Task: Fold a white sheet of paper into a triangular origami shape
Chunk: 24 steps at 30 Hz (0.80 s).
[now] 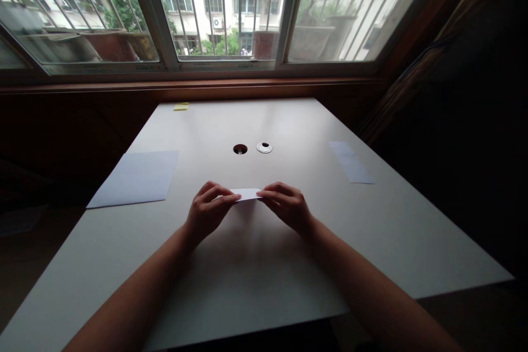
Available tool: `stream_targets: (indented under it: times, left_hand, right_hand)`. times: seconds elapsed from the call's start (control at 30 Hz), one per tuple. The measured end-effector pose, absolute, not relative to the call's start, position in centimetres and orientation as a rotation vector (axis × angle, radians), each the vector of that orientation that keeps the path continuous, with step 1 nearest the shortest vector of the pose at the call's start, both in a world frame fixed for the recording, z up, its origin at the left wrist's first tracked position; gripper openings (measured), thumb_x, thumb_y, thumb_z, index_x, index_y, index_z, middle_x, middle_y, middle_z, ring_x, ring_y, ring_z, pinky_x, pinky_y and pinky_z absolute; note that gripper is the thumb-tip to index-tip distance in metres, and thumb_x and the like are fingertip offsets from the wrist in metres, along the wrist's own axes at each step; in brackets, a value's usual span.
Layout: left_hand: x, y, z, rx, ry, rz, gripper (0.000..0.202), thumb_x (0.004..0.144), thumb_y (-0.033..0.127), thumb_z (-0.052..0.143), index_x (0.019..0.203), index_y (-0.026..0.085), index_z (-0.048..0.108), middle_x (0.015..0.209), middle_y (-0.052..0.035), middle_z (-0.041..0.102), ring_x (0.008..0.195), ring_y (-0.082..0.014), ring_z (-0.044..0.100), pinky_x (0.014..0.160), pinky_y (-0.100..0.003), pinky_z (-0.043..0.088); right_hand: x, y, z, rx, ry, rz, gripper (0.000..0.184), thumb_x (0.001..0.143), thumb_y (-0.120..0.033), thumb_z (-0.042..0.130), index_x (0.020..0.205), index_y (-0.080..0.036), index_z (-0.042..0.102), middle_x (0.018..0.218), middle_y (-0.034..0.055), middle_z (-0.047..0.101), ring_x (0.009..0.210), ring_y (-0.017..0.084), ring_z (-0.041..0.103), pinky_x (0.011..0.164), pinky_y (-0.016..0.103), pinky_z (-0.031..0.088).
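Note:
A small white piece of paper [247, 194] is stretched between my two hands, just above the middle of the white table. My left hand [210, 206] pinches its left end between thumb and fingers. At the opposite end, my right hand [289, 203] grips the paper in the same way. The fingers cover both ends, and I cannot tell whether the paper is folded.
A large white sheet stack [134, 179] lies at the table's left edge. To the right is a creased paper strip [351, 162]. Beyond my hands are a round table hole [240, 149] and a ring-shaped cover [264, 147]. A yellow sticky note [181, 106] sits at the far edge.

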<state>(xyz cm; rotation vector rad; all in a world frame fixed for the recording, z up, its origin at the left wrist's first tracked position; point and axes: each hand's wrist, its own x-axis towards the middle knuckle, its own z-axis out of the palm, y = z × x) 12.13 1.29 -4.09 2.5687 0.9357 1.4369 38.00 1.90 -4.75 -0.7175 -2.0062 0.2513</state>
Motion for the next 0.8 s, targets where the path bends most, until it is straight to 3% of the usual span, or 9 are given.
stream_targets:
  times: [0.17,0.5,0.8]
  left_hand:
    - [12.2,1.5,-4.4,2.609,0.996,1.448,0.035,0.083,0.012,0.071,0.113,0.03,0.07,0.091,-0.0029,0.07,0.085,-0.0175,0.056,0.077,-0.033,0.051]
    - [12.6,0.6,-3.6,2.92,0.927,1.322,0.04,0.081,0.013,0.073,0.117,0.028,0.066,0.095,-0.0015,0.072,0.089,-0.0197,0.057,0.08,-0.036,0.048]
    - [12.9,0.4,-2.9,2.998,0.906,1.262,0.03,0.081,0.013,0.07,0.109,0.024,0.067,0.09,-0.0021,0.072,0.086,-0.0204,0.058,0.077,-0.037,0.046]
  right_hand:
    - [38.0,1.7,-4.5,-0.698,-1.943,0.237,0.024,0.086,-0.014,0.068,0.108,-0.025,0.071,0.091,0.0048,0.068,0.076,0.014,0.067,0.067,0.027,0.055]
    - [37.1,0.8,-4.3,-0.663,-2.176,-0.094,0.023,0.088,-0.017,0.067,0.111,-0.024,0.068,0.091,0.0037,0.072,0.078,0.015,0.068,0.069,0.027,0.052]
    - [36.6,0.5,-4.4,-0.658,-2.262,-0.147,0.027,0.089,-0.014,0.063,0.116,-0.021,0.065,0.094,0.0048,0.072,0.081,0.016,0.068,0.067,0.029,0.05]
